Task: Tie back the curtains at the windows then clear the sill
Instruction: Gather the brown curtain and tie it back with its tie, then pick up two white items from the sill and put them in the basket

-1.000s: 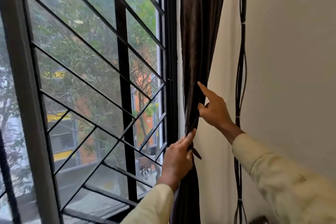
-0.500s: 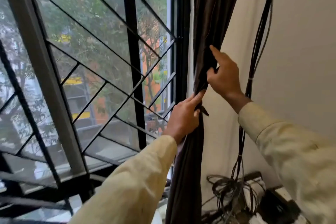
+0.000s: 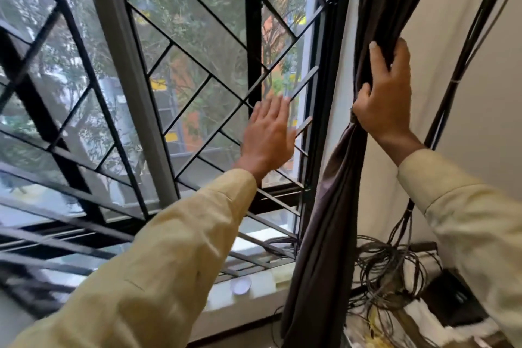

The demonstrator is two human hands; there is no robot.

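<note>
Brown curtain (image 3: 333, 206), bunched: the right hand (image 3: 387, 96) grips it, fingers curled round the folds. Left hand (image 3: 268, 133): fingers straight and spread, holding nothing, left of the curtain, in front of the black window grille (image 3: 252, 37). Sill (image 3: 262, 291): low, left of the curtain; carries a small round disc (image 3: 240, 285) and a pale yellow item (image 3: 284, 277), nature unclear. Tangled cables (image 3: 389, 271): low, right of the curtain.

I see through one head camera (wide-angle, tilted), looking forward and slightly down from close to the window (image 3: 197, 37), with the sill (image 3: 226, 305) low and the curtain (image 3: 333, 206) right.
</note>
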